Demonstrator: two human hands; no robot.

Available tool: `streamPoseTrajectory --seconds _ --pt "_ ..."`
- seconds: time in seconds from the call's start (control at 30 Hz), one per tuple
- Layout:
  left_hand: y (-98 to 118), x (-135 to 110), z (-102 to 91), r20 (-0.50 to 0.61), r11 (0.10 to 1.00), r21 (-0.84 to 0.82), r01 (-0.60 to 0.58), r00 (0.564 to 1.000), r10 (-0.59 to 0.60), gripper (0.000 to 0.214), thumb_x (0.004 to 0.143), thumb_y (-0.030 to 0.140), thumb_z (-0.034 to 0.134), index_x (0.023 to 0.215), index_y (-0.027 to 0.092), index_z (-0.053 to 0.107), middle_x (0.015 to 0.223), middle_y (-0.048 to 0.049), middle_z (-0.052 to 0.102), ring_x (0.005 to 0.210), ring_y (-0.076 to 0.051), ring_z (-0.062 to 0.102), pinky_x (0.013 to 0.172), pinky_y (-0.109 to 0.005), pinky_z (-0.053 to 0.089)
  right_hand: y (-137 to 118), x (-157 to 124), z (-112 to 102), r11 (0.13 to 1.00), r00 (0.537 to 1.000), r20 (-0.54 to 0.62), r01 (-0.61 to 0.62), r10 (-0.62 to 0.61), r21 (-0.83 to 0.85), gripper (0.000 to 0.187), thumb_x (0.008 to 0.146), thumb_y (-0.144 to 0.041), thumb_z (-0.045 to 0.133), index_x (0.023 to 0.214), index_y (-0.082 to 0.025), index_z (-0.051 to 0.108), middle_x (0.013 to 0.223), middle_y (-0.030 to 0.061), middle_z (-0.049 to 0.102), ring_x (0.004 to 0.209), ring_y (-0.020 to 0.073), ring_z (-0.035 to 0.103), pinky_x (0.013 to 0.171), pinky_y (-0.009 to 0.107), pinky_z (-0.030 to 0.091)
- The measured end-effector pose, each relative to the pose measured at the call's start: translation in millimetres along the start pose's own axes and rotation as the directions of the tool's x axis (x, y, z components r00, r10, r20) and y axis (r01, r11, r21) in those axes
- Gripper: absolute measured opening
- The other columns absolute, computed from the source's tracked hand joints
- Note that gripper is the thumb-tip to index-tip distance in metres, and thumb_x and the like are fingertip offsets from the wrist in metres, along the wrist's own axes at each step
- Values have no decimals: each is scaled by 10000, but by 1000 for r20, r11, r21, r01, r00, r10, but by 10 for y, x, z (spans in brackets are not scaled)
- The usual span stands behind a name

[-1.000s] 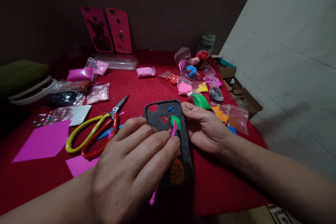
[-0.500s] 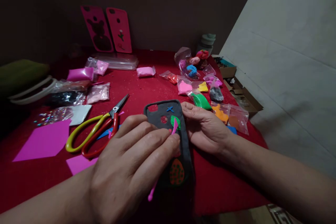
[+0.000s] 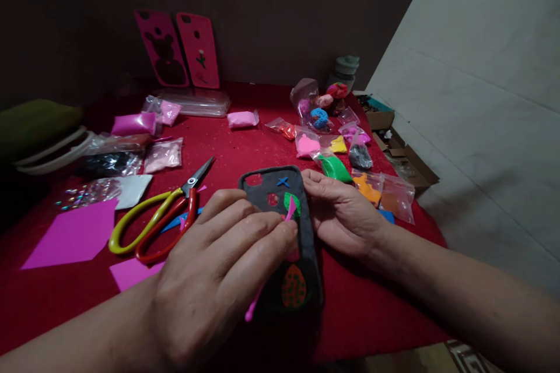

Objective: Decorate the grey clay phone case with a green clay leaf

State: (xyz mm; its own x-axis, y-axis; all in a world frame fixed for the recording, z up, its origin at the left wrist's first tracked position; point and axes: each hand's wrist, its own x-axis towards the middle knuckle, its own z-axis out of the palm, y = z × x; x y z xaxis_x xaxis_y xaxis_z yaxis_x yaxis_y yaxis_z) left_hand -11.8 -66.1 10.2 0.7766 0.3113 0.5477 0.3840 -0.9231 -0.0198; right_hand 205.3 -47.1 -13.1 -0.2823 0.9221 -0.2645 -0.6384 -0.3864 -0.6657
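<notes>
A dark grey phone case (image 3: 286,176) lies below me, with a blue cross, a green leaf shape (image 3: 292,204) and an orange, green-dotted oval (image 3: 293,286) on its back. My left hand (image 3: 219,262) reaches over it, fingers closed on a slim pink modelling tool (image 3: 251,310). The tool's flat tip rests over or against the leaf; I cannot tell if it touches. Under the left fingers, part of the case is hidden, with bits of red and pink showing. My right hand (image 3: 343,215) grips the case's right edge, thumb near the upper corner.
Scissors (image 3: 191,183) with yellow and red handles lie left, beside pink sheets (image 3: 72,233). Bagged clay in several colours, including green (image 3: 335,168) and orange (image 3: 366,188), sits right. Two decorated pink cases (image 3: 199,49) lean on the back wall. Cardboard boxes (image 3: 411,157) stand right of the table.
My left hand and the pink tool have shifted very slightly down and left over the case. The right hand keeps its hold in the same place.
</notes>
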Motion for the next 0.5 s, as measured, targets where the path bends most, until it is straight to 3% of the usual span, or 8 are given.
streamPoseTrajectory --seconds 0.13,0.23,0.3,0.4,0.5 --pt "102 -80 24 -72 999 -31 32 997 -34 364 979 129 426 1285 112 622 1163 -92 752 1095 -230 670 1064 -439 485 5 9 -12 1000 1000 -10 5 -5 5 170 726 -181 823 758 -150 659 733 -27 624 685 94 567 722 235 473" --pt "306 -121 92 -221 980 -118 162 958 -185 350 1037 288 435 1279 198 670 1123 -44 779 1114 -244 668 1094 -490 459 4 22 -20 1000 1000 -24 11 -11 0 158 732 -186 820 775 -160 671 746 -17 647 703 112 588 745 259 495" --pt "417 -105 130 -234 951 -164 261 927 -294 342 1056 209 401 1221 222 699 1006 9 798 1016 -178 693 1128 -430 435 0 28 -24 1000 999 -29 18 -19 -12 152 743 -192 816 780 -166 671 739 -16 647 691 118 585 736 269 501" --pt "474 -46 155 -210 993 -106 54 975 -76 347 1052 147 391 1154 197 719 1028 31 798 1049 -132 686 1175 -320 378 -6 29 -26 999 999 -30 29 -30 -31 151 753 -200 811 788 -169 668 729 -21 642 669 118 572 711 268 497" --pt "475 -20 171 -249 966 -162 201 939 -238 365 1058 140 364 1154 200 711 1043 21 796 1080 -141 671 1181 -362 380 -11 24 -26 999 1000 -23 20 -21 -46 168 746 -211 817 801 -168 664 728 -25 635 663 117 564 708 272 491"
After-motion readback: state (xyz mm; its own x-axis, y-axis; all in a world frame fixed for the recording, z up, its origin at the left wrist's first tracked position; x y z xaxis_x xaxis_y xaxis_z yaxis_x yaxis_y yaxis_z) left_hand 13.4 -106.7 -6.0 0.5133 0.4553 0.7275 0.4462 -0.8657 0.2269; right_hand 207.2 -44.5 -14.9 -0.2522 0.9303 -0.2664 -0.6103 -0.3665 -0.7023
